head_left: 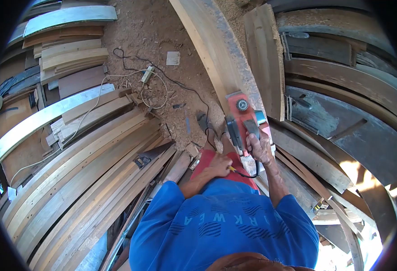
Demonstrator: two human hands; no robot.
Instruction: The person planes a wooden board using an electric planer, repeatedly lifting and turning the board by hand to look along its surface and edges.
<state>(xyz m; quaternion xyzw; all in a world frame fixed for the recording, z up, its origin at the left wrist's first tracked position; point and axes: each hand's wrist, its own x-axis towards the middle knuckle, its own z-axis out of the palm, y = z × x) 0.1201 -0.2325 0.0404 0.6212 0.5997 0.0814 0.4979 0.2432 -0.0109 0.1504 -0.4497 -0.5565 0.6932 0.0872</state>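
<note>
A red electric hand planer [241,118] with a dark knob rests on a long wooden board [214,49]. My right hand [260,148] is wrapped around the planer's rear handle. A black power cord [250,175] curves from the back of the planer toward my left hand [220,165], in front of my red shorts. The fingers of my left hand are closed at a short yellow piece [231,168] beside the cord. Whether that piece is part of the cord cannot be made out.
Stacked planks [85,149] fill the left side, with a handsaw [151,154] on top. More boards [343,77] lie on the right. A power strip [147,74] and loose cables lie on the shaving-covered ground [148,34], near my feet.
</note>
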